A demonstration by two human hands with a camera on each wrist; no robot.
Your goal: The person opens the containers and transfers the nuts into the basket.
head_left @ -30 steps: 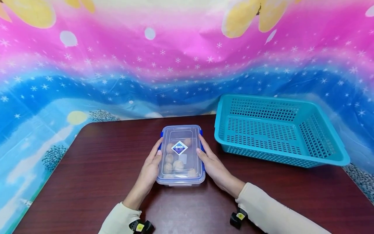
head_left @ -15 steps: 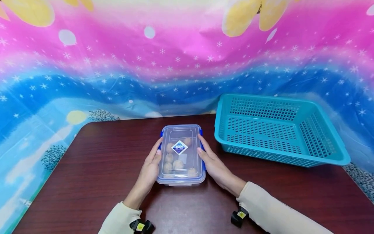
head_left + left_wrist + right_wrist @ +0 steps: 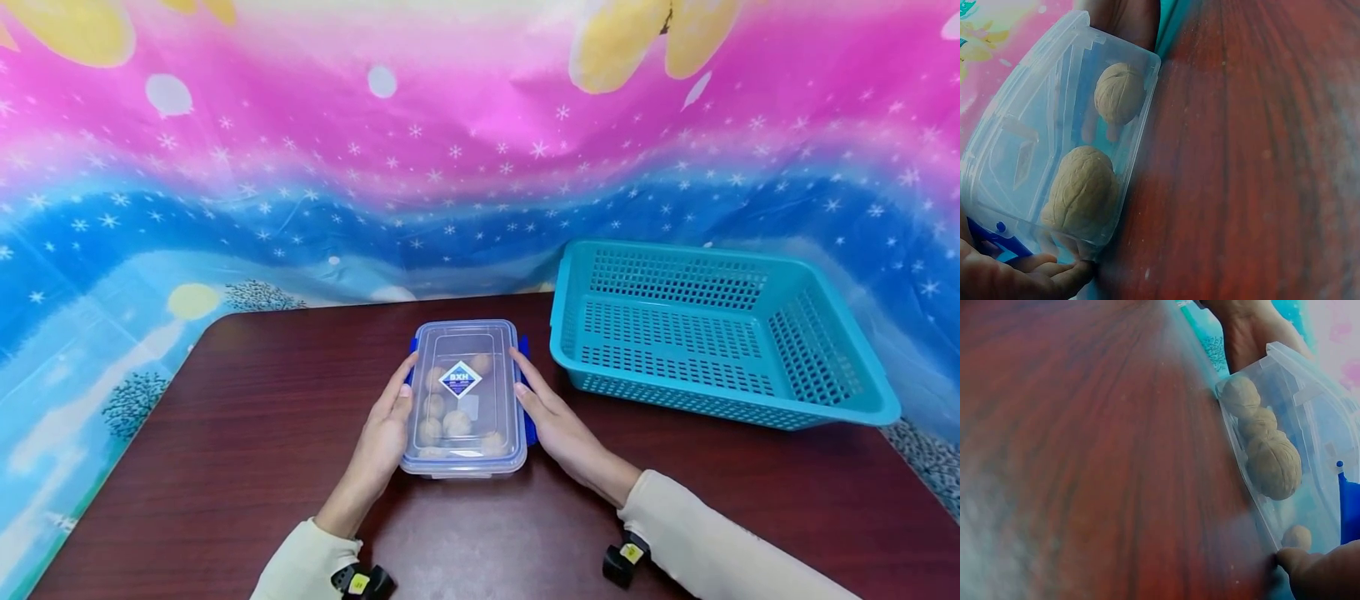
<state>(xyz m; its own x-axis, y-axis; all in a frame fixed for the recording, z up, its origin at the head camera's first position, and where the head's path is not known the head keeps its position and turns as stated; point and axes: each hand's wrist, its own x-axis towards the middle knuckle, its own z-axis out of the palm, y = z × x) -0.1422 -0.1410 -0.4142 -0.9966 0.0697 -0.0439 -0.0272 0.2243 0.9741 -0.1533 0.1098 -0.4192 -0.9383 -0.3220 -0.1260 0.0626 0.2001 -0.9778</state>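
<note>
A clear plastic food container (image 3: 495,329) with a blue-edged lid and a diamond-shaped label stands on the table in the head view. Several walnuts (image 3: 456,423) lie inside it; the left wrist view shows a walnut (image 3: 1085,190) through the wall, the right wrist view another walnut (image 3: 1274,465). My left hand (image 3: 381,437) holds the left side, thumb at the lid's edge. My right hand (image 3: 562,435) holds the right side, thumb by the lid's rim. The right-side blue latch (image 3: 532,431) sticks outward under that hand. On the left, a blue latch (image 3: 997,240) lies against the wall.
A turquoise perforated basket (image 3: 720,404) stands at the back right of the dark red wooden table (image 3: 262,417). A patterned cloth (image 3: 465,167) hangs behind the table's far edge. Both sleeved wrists carry small black cameras.
The blue latch on the container's right side has swung outward from the wall, and my right hand has shifted slightly right with it. My left hand has barely moved.
</note>
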